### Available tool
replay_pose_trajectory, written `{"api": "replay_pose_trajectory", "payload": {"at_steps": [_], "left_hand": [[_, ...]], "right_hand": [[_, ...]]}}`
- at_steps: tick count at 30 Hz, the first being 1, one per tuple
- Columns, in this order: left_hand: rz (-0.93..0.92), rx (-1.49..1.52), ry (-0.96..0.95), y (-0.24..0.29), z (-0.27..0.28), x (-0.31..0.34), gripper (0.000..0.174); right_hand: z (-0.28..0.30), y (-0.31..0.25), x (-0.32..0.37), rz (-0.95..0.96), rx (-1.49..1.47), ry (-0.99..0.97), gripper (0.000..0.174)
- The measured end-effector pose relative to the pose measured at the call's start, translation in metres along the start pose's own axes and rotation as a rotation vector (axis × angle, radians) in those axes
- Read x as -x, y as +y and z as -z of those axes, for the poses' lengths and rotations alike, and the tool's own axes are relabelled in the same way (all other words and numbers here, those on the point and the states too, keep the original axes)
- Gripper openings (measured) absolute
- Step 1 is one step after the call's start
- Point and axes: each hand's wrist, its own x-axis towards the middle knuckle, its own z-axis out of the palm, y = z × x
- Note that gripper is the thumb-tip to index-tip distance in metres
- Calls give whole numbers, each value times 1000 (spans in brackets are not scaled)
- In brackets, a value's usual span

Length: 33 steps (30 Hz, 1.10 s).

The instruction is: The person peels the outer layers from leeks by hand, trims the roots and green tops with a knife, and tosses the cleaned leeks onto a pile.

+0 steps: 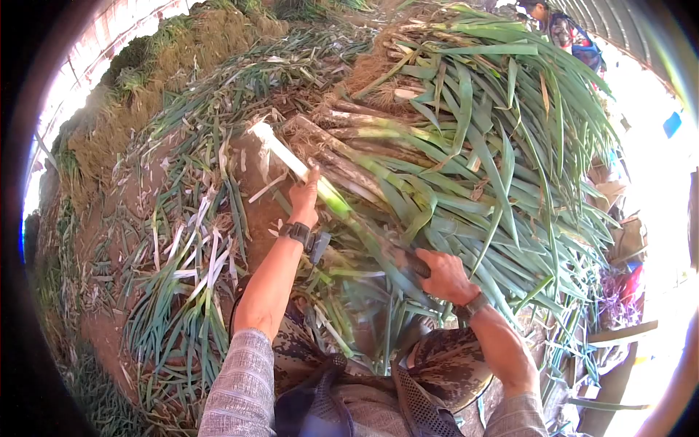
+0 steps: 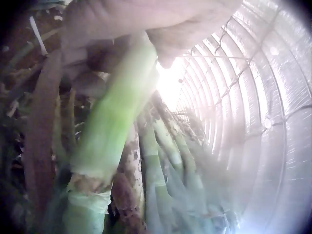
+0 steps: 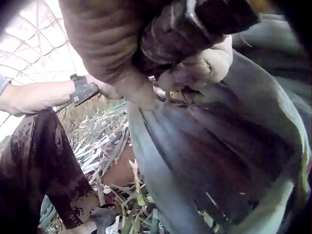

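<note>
A leek [image 1: 333, 198] with a bare white shank slants across the middle of the head view, its root end up and to the left. My left hand [image 1: 304, 197] grips its pale shank; in the left wrist view the green part of the leek [image 2: 112, 109] runs down from the fingers. My right hand [image 1: 445, 277] is at the leafy end, curled round a dark, banded handle [image 3: 170, 31]. Its fingertips touch the broad leaves [image 3: 168, 141] in the right wrist view. The tool's far part is hidden or blurred.
A large heap of untrimmed leeks [image 1: 502, 146] lies ahead and to the right, roots leftward. Cleaned leeks [image 1: 191, 291] lie on the ground at left. Stripped leaf scraps [image 1: 196, 109] cover the soil. Another person [image 1: 564, 33] is at the far right.
</note>
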Motion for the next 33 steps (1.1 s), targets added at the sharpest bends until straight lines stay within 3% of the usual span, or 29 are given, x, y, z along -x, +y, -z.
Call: {"api": "replay_pose_trajectory", "payload": {"at_steps": [1,3,10,15,17,19,21,24,25,27,31,33], "left_hand": [[0,0,0,-1,0,-1,57],[-18,54,13,-1,-3,-1,41],[-37,5,-16,-12,2,-18,45],[111,91,-168,-4,8,-7,48],[99,122,-196,-10,8,-9,50],[-96,-110,-161,-14,5,-14,50],[-117,-216,-142,-14,8,-10,53],[69,98,-360,-7,8,-3,65],[65,93,-362,-5,9,-1,65],[80,373,-482,-4,11,4,68],[26,495,-536,0,11,21,71],[30,500,-475,-5,10,24,69]], "right_hand": [[2,-3,-2,-10,-21,-8,48],[4,-8,-3,-22,-42,-15,49],[4,-8,-7,-43,-76,10,42],[5,-7,0,-62,-22,-54,40],[7,-7,3,-74,-49,-75,41],[8,-6,2,-89,-51,-33,41],[7,-5,1,-107,-57,16,42],[2,-2,-5,-69,-95,47,43],[1,-3,-8,-56,-82,55,42],[-4,-5,-14,-41,-71,69,42],[-4,-19,-26,-4,-96,117,45],[-7,-20,-29,-28,-118,118,45]]}}
